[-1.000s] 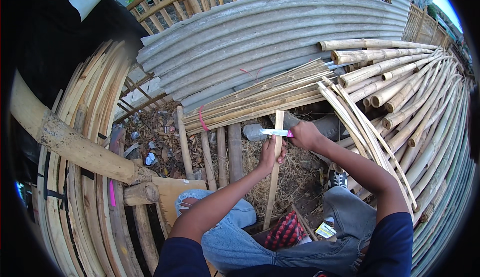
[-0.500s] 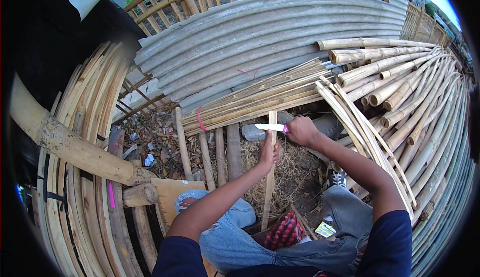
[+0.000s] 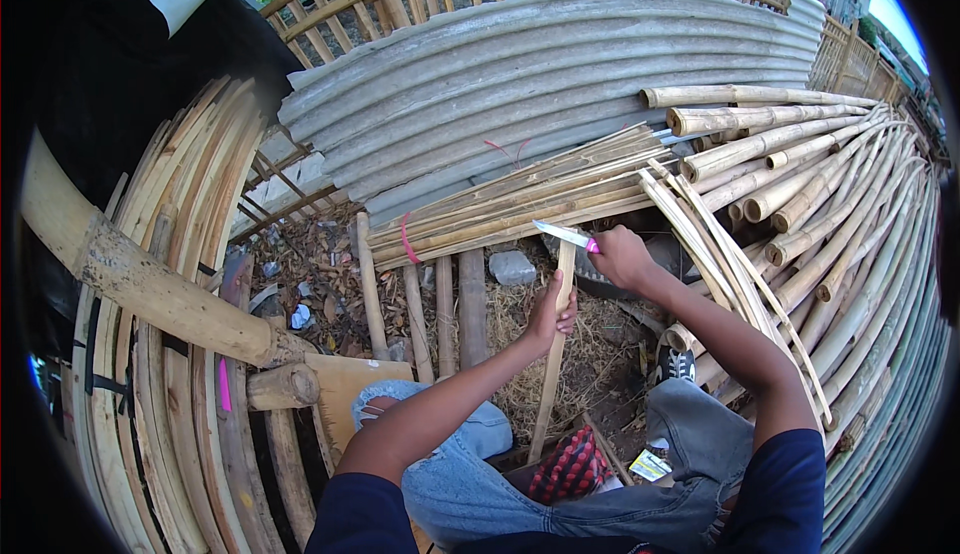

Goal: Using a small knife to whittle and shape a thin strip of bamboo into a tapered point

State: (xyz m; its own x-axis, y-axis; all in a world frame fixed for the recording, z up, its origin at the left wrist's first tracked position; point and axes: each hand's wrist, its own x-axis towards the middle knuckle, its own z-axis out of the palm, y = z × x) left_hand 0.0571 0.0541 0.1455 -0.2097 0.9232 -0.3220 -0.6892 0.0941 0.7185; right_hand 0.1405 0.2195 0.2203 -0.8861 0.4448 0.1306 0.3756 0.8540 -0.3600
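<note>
A pale, flat bamboo strip (image 3: 550, 389) stands tilted between my legs, its lower end near a red and black patterned cloth (image 3: 570, 466). My left hand (image 3: 550, 312) is wrapped round the strip below its upper end. In my right hand (image 3: 620, 257) is a knife (image 3: 562, 234) with a pink and white handle, mostly hidden by the fingers. Its blade points to the left and lies across the top end of the strip. Whether the edge bites into the bamboo I cannot tell.
Behind my hands lies a bundle of split bamboo strips (image 3: 500, 206) tied with pink cord. Many bamboo poles (image 3: 770, 159) are stacked at the right, with curved strips (image 3: 735, 264) closer in. A thick bamboo pole (image 3: 150, 269) crosses the left side. Corrugated sheeting (image 3: 550, 64) stands at the back.
The strip's upper end has leaned to the right and sits slightly lower. The knife has gone from level across the strip to slanting, its tip up, and my right hand has shifted right.
</note>
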